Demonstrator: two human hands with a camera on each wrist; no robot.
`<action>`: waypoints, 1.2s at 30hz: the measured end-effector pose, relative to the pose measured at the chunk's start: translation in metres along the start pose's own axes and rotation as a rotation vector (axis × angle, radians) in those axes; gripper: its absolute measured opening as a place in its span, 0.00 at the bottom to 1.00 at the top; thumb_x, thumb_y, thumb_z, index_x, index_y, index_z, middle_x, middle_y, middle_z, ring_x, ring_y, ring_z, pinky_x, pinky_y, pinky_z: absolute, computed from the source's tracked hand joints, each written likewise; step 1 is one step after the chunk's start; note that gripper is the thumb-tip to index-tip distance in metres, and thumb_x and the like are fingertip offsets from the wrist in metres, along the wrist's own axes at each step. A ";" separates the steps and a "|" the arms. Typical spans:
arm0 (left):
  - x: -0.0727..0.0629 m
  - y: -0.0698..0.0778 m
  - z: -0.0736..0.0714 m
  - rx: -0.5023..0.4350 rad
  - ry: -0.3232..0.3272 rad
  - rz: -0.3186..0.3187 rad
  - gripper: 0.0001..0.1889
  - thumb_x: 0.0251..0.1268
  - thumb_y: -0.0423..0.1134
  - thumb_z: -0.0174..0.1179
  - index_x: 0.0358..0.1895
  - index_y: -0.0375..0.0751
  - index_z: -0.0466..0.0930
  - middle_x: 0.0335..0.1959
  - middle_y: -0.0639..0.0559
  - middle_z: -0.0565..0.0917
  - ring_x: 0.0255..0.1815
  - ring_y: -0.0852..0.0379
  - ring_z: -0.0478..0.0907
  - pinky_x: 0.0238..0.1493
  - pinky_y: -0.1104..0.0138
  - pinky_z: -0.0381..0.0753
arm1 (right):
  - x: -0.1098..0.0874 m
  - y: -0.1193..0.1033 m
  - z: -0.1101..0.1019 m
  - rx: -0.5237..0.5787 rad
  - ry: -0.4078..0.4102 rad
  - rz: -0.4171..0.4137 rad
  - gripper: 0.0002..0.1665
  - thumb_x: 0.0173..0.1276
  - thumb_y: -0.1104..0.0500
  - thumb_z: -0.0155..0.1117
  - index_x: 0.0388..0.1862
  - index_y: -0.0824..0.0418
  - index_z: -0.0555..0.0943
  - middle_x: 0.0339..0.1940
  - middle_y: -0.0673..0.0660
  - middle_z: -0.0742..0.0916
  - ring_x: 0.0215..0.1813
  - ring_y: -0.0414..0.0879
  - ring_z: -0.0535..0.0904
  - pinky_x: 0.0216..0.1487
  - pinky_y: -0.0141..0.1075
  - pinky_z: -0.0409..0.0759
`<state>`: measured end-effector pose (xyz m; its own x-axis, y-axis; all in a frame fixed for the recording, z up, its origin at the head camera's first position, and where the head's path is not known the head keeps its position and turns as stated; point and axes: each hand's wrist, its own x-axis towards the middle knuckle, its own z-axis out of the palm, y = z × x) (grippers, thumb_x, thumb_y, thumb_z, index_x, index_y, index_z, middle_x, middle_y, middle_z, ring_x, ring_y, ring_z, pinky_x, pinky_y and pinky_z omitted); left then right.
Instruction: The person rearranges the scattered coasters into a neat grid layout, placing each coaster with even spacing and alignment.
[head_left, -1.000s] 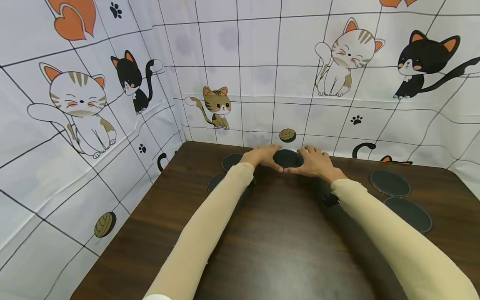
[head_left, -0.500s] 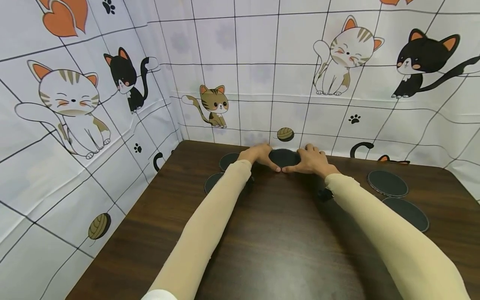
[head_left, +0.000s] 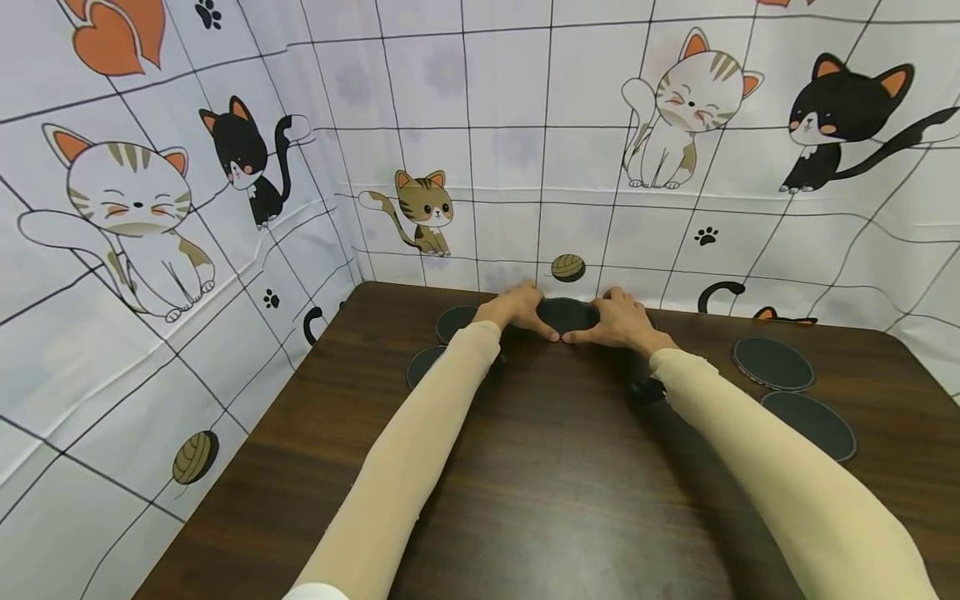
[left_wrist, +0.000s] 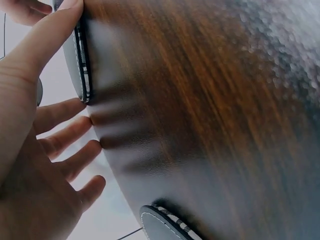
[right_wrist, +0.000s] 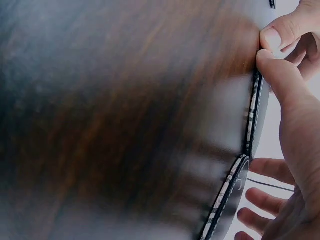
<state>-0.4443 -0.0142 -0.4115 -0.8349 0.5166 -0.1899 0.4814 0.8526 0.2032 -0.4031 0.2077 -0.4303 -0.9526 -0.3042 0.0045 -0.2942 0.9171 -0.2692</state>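
A round black coaster [head_left: 567, 316] with a stitched edge lies at the table's back edge, framed by both hands. My left hand [head_left: 516, 308] holds its left side, thumb at the front rim and fingers spread towards the back. On the other side my right hand [head_left: 621, 321] holds the rim, its thumb tip close to the left thumb. In the right wrist view the held coaster [right_wrist: 256, 115] meets a second coaster [right_wrist: 227, 200] beside the right fingers. Another coaster [left_wrist: 162, 225] shows below the left hand in the left wrist view.
Two coasters lie at left, the rear one [head_left: 453, 323] and the front one [head_left: 423, 365], partly behind the left sleeve. At right are a rear coaster [head_left: 773, 363] and a front coaster [head_left: 810, 425]. A cat-print cloth [head_left: 502, 167] hangs behind the dark wooden table [head_left: 555, 483].
The whole head view has shifted slightly to the left. Both hands stay around the same coaster, with only small shifts of the fingers.
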 end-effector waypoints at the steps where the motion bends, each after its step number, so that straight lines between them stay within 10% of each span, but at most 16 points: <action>1: 0.000 0.000 0.000 0.002 0.003 0.002 0.45 0.56 0.67 0.70 0.67 0.37 0.74 0.58 0.46 0.72 0.54 0.51 0.72 0.57 0.59 0.74 | 0.000 0.000 0.000 0.010 0.002 -0.004 0.61 0.57 0.26 0.71 0.69 0.74 0.73 0.66 0.75 0.68 0.66 0.71 0.64 0.65 0.67 0.61; 20: -0.027 -0.008 -0.020 -0.144 0.070 0.092 0.47 0.55 0.66 0.72 0.69 0.36 0.70 0.66 0.43 0.70 0.60 0.51 0.72 0.60 0.59 0.74 | -0.011 -0.015 -0.024 0.039 0.122 -0.092 0.58 0.50 0.24 0.74 0.59 0.73 0.78 0.63 0.70 0.73 0.62 0.67 0.70 0.60 0.63 0.69; 36: -0.094 -0.002 -0.018 0.084 0.237 0.129 0.46 0.49 0.78 0.65 0.59 0.44 0.75 0.54 0.53 0.73 0.56 0.54 0.71 0.64 0.49 0.67 | -0.051 -0.054 -0.032 -0.049 0.233 -0.257 0.49 0.46 0.22 0.74 0.44 0.65 0.85 0.48 0.59 0.81 0.47 0.54 0.76 0.47 0.55 0.74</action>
<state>-0.3717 -0.0663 -0.3771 -0.7994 0.5973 0.0640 0.6002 0.7894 0.1290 -0.3410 0.1820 -0.3854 -0.8376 -0.4646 0.2876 -0.5243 0.8314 -0.1839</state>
